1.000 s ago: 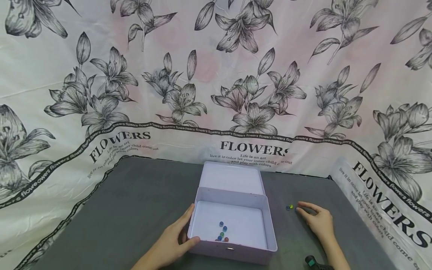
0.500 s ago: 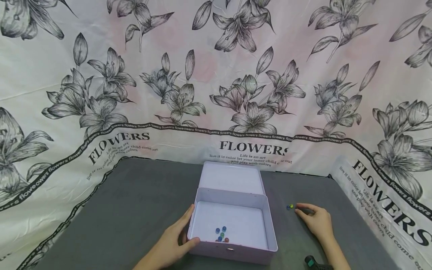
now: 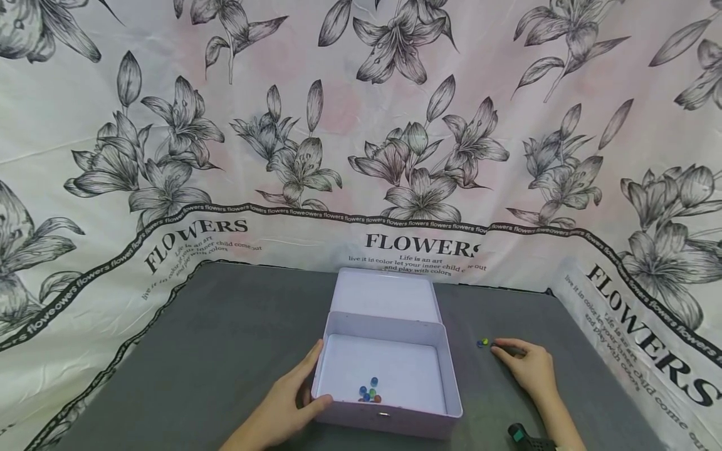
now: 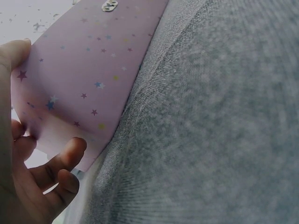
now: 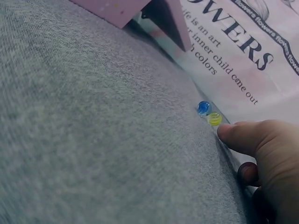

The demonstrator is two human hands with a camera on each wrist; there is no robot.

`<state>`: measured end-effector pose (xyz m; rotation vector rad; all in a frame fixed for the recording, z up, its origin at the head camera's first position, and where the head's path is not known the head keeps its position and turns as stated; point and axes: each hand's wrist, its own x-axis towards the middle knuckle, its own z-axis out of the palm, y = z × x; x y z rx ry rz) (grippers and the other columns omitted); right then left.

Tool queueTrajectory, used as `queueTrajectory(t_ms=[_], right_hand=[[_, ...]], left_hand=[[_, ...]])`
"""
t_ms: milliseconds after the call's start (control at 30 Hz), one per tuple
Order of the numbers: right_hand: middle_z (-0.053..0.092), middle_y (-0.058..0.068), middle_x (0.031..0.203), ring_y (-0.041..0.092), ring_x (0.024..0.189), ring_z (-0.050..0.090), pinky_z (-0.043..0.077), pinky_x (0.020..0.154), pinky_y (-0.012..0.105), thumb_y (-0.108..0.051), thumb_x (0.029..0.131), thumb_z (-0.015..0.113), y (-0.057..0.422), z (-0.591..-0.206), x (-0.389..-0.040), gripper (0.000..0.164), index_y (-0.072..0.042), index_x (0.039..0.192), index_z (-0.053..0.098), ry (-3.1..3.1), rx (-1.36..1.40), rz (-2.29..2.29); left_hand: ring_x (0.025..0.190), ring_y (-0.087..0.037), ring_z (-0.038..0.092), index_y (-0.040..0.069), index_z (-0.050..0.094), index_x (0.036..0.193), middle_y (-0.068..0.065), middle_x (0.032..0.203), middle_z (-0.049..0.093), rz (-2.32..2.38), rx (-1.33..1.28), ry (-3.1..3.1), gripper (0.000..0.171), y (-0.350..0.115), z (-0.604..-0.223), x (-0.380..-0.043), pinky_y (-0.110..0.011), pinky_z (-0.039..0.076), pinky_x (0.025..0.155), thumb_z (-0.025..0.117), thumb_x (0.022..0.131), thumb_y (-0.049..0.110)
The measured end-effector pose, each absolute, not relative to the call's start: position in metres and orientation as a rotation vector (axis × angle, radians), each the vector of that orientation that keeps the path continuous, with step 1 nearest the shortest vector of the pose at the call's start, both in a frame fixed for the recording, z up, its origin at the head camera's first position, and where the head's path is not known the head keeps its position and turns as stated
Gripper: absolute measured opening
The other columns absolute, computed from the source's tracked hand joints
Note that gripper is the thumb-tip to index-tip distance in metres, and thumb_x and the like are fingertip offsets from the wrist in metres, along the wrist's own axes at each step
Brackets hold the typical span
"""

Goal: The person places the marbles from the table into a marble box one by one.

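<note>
A pale purple box (image 3: 389, 421) stands with its lid (image 3: 386, 294) folded back; the left wrist view shows stars on its side. My left hand (image 3: 282, 401) grips its left front corner, the thumb over the rim. Several blue, green and reddish marbles (image 3: 372, 393) lie inside near the front wall. Right of the box, my right hand (image 3: 530, 368) pinches a small dark marble (image 3: 492, 344) between thumb and forefinger; the thumb hides it in the right wrist view. Just beyond those fingertips, a blue marble (image 5: 203, 108) and a yellow marble (image 5: 214, 119) lie side by side on the cloth.
Grey cloth (image 3: 237, 338) covers the table. A white curtain (image 3: 293, 250) printed with flowers and lettering hangs around the back and sides. A black device (image 3: 524, 438) is strapped at my right wrist.
Inside the box, one blue marble has rolled towards the front and sits by the others. My right hand has shifted slightly left towards the loose marbles. My left hand keeps its grip.
</note>
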<state>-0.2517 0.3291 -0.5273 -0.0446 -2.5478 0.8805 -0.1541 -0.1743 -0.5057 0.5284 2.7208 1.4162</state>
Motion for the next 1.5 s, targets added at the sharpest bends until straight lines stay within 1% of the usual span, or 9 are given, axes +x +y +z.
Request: queueTrajectory(t_ms=[233, 367, 500, 600, 900, 1067, 1167, 1367, 1500], right_hand=[[0.055, -0.002, 0.044, 0.005, 0.036, 0.032, 0.032, 0.038, 0.025, -0.027, 0.089, 0.088, 0.324, -0.52, -0.249, 0.026, -0.01, 0.109, 0.085, -2.537, -0.11, 1.015], [0.07, -0.001, 0.06, 0.007, 0.037, 0.037, 0.038, 0.04, 0.028, -0.032, 0.092, 0.086, 0.318, -0.51, -0.245, 0.032, -0.009, 0.115, 0.083, -2.499, -0.156, 1.169], [0.07, 0.001, 0.063, 0.009, 0.039, 0.038, 0.039, 0.041, 0.031, -0.037, 0.093, 0.085, 0.311, -0.494, -0.241, 0.04, -0.009, 0.12, 0.081, -2.467, -0.214, 1.303], [0.067, -0.004, 0.06, 0.008, 0.04, 0.033, 0.037, 0.041, 0.031, -0.04, 0.093, 0.084, 0.306, -0.479, -0.239, 0.044, -0.008, 0.123, 0.08, -2.449, -0.218, 1.363], [0.073, -0.03, 0.091, 0.008, 0.047, 0.04, 0.036, 0.046, 0.032, -0.038, 0.095, 0.083, 0.291, -0.436, -0.248, 0.043, -0.006, 0.123, 0.079, -2.366, -0.06, 1.354], [0.066, -0.032, 0.086, 0.007, 0.049, 0.043, 0.036, 0.045, 0.031, -0.039, 0.094, 0.083, 0.28, -0.423, -0.257, 0.044, -0.006, 0.123, 0.079, -2.365, -0.013, 1.348], [0.07, -0.022, 0.088, 0.002, 0.052, 0.05, 0.039, 0.047, 0.03, -0.038, 0.094, 0.083, 0.27, -0.419, -0.263, 0.043, -0.005, 0.121, 0.08, -2.371, 0.015, 1.357], [0.072, 0.013, 0.136, -0.003, 0.074, 0.068, 0.045, 0.059, 0.026, -0.036, 0.095, 0.083, 0.248, -0.418, -0.272, 0.041, -0.005, 0.121, 0.08, -2.393, 0.091, 1.39], [0.069, 0.017, 0.14, -0.005, 0.083, 0.07, 0.05, 0.067, 0.023, -0.034, 0.095, 0.083, 0.233, -0.418, -0.278, 0.04, -0.006, 0.122, 0.08, -2.414, 0.152, 1.41]], left_hand=[[0.065, -0.002, 0.049, 0.021, 0.024, 0.171, -0.01, 0.17, 0.036, 1.421, 0.531, 2.727, 0.093, -0.177, -0.507, -0.153, -0.022, 0.048, 0.058, 0.076, 0.098, 0.044], [0.065, -0.001, 0.048, 0.02, 0.024, 0.171, -0.008, 0.17, 0.037, 1.43, 0.553, 2.73, 0.092, -0.178, -0.51, -0.153, -0.022, 0.048, 0.059, 0.076, 0.098, 0.042], [0.067, -0.001, 0.048, 0.019, 0.022, 0.171, -0.007, 0.172, 0.033, 1.452, 0.578, 2.712, 0.091, -0.178, -0.512, -0.153, -0.022, 0.049, 0.062, 0.075, 0.1, 0.04], [0.067, 0.0, 0.048, 0.018, 0.022, 0.171, -0.009, 0.172, 0.032, 1.456, 0.587, 2.705, 0.091, -0.177, -0.512, -0.153, -0.022, 0.049, 0.062, 0.075, 0.1, 0.04], [0.066, 0.0, 0.049, 0.015, 0.024, 0.17, -0.01, 0.168, 0.04, 1.446, 0.587, 2.721, 0.091, -0.176, -0.509, -0.155, -0.022, 0.048, 0.061, 0.075, 0.099, 0.04], [0.066, -0.001, 0.049, 0.019, 0.024, 0.171, -0.008, 0.169, 0.038, 1.422, 0.559, 2.725, 0.091, -0.177, -0.508, -0.154, -0.022, 0.048, 0.06, 0.075, 0.099, 0.043], [0.066, -0.001, 0.049, 0.021, 0.023, 0.171, -0.008, 0.169, 0.038, 1.419, 0.552, 2.726, 0.091, -0.177, -0.508, -0.154, -0.022, 0.048, 0.06, 0.074, 0.099, 0.044], [0.066, -0.001, 0.049, 0.02, 0.024, 0.171, -0.009, 0.171, 0.035, 1.429, 0.545, 2.725, 0.091, -0.176, -0.507, -0.154, -0.022, 0.048, 0.061, 0.074, 0.099, 0.045], [0.067, -0.001, 0.049, 0.017, 0.025, 0.17, -0.009, 0.17, 0.036, 1.434, 0.55, 2.726, 0.092, -0.175, -0.507, -0.154, -0.022, 0.048, 0.061, 0.074, 0.099, 0.045]])
